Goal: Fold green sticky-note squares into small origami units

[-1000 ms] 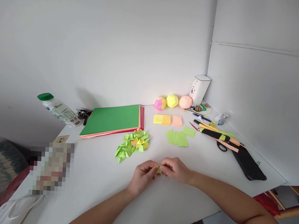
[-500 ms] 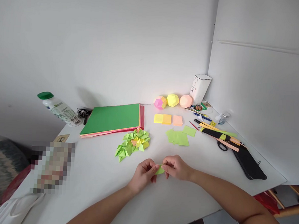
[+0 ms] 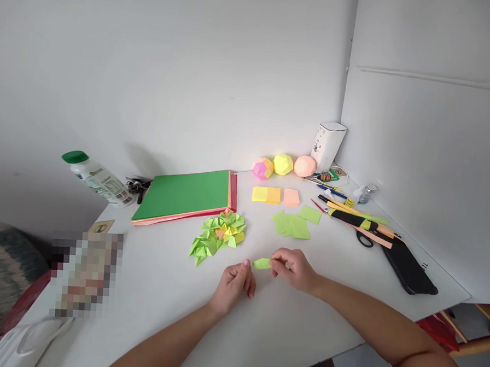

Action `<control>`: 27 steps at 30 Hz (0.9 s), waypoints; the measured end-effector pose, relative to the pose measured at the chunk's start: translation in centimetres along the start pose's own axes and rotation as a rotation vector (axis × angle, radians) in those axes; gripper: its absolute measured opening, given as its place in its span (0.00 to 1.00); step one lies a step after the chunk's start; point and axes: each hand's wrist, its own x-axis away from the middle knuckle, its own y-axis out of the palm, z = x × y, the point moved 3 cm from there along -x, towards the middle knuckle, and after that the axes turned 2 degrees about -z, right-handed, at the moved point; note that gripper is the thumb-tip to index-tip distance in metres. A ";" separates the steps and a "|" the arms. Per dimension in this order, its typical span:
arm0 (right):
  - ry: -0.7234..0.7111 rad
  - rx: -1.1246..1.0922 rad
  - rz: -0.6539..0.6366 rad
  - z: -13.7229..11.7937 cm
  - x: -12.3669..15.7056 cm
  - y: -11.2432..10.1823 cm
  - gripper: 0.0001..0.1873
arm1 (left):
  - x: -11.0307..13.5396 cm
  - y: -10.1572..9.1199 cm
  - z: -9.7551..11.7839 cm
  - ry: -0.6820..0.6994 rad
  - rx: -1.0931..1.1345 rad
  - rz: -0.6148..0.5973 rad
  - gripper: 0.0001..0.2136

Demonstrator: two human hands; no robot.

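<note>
A small light-green folded paper piece (image 3: 261, 263) with pointed ends is pinched at its right end by my right hand (image 3: 293, 268). My left hand (image 3: 232, 286) is just left of the paper, apart from it, with curled fingers, a raised thumb and nothing showing in its grip. Beyond my left hand lies a pile of folded green paper units (image 3: 209, 239), with a few yellow and orange ones among them. Flat green paper squares (image 3: 294, 225) are spread beyond my right hand.
Yellow and orange sticky notes (image 3: 266, 194) and a peach pad (image 3: 291, 197) lie farther back, before three paper balls (image 3: 282, 164). Left are a stack of coloured paper (image 3: 187, 194) and a bottle (image 3: 101, 181). Right are a black cutter (image 3: 350, 218), scissors (image 3: 364, 239) and a black case (image 3: 409, 266).
My left hand has let go of the green paper and drawn slightly left. My right hand has moved slightly away from me, still pinching the paper, which now shows more of its length.
</note>
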 end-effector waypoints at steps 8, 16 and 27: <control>-0.521 0.691 0.016 -1.6 0.5 0.0 0.11 | -0.1 0.5 0.5 -0.033 0.080 -0.143 0.20; -0.481 0.391 -0.014 -0.8 0.1 -0.1 0.12 | -0.2 0.4 0.8 -0.066 0.115 -0.096 0.16; -0.234 0.044 -0.008 -0.6 -0.3 -0.2 0.13 | -0.4 0.3 -0.1 -0.076 0.157 -0.080 0.17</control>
